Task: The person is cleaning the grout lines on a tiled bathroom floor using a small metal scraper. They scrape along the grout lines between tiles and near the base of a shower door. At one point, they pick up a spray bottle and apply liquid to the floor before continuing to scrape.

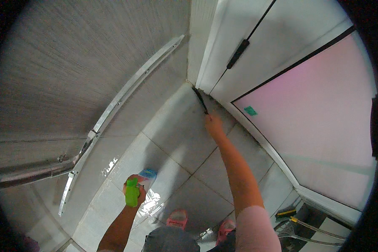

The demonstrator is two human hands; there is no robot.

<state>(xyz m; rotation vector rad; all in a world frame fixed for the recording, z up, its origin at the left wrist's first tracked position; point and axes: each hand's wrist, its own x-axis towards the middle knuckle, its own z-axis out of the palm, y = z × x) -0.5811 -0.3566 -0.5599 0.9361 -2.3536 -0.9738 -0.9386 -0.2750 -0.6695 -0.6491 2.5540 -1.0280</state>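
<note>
My left hand [142,195] is wrapped round a spray bottle [132,192] with a bright green trigger head; its clear body with a blue label shows partly past the fingers. Stretched far forward, my right hand [214,126] grips the end of a slim black tool [200,101], perhaps a narrow brush. The tool's far end reaches the floor corner where the wall meets the white door frame [206,54]. Dark grime runs along the foot of the frame there. Grey floor tiles [172,126] lie beneath both hands, wet and shiny near the bottle.
A metal rail [122,96] runs along the left wall, with a thick metal pipe [38,173] near its lower end. On the right stands a door with a pinkish panel [315,101]. Pink sandals [177,219] are below me. Flexible hoses [319,230] and a yellow-black brush [285,213] lie lower right.
</note>
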